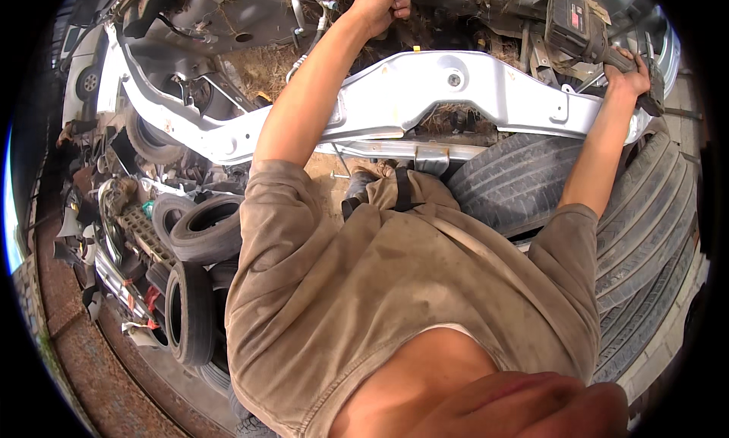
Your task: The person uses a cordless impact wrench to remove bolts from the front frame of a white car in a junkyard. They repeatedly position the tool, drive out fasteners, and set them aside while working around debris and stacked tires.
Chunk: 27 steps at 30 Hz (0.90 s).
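Observation:
At the top edge, over the car body's opening, my left hand [383,9] is closed with curled fingers. Whatever it may hold is hidden by the fingers and the picture's edge. My right hand [629,74], off to the far right, wraps round the grip of a dark cordless impact wrench [571,26]. Its bulky battery end points up and left, and its head sits below the hand, partly hidden. A silver-white car body crossmember [364,96] spans the view under my left forearm and ends beside my right wrist.
Large worn tyres [516,180] lie just beyond my body on the right. More tyres [205,229] are piled at the left near scattered scrap parts [125,203]. Dry grassy debris [250,70] fills the gaps behind the crossmember. A pale vehicle [85,77] stands at far left.

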Motion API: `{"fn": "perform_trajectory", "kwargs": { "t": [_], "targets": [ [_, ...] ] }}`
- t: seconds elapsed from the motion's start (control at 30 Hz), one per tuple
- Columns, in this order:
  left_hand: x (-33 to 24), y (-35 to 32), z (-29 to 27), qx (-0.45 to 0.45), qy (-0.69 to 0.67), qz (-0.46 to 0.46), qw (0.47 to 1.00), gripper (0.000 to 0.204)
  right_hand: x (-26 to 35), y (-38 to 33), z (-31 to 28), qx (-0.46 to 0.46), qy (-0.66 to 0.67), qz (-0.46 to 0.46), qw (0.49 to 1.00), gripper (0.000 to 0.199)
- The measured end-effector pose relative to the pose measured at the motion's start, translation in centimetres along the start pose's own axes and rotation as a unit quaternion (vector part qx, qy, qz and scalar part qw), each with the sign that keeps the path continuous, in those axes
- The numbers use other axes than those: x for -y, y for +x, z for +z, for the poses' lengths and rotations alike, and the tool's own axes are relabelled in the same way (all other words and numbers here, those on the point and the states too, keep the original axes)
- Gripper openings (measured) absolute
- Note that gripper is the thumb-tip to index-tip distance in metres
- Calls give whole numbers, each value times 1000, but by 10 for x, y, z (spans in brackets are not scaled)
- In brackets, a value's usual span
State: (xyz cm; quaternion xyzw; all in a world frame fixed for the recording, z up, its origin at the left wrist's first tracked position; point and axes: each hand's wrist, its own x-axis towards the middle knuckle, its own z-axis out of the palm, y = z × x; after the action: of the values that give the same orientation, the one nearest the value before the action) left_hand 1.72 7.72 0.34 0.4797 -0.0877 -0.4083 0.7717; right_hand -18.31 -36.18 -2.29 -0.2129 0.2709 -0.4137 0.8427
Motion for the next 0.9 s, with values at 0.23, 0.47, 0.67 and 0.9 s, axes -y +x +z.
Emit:
{"fn": "perform_trajectory", "kwargs": {
  "t": [0.23,0.47,0.67,0.9],
  "targets": [
    [12,11,-24,-8,21,-18,1000,5,5,-4,5,-24,-36,-16,999,11],
    [2,-6,10,-68,74,-16,995,22,-9,10,-12,9,-101,73,992,12],
    [4,-5,13,-48,77,-70,993,31,-56,-33,17,65,-123,162,977,10],
    [7,-6,6,-32,91,-76,992,38,-61,-56,42,-79,-90,116,986,18]
  ]
}}
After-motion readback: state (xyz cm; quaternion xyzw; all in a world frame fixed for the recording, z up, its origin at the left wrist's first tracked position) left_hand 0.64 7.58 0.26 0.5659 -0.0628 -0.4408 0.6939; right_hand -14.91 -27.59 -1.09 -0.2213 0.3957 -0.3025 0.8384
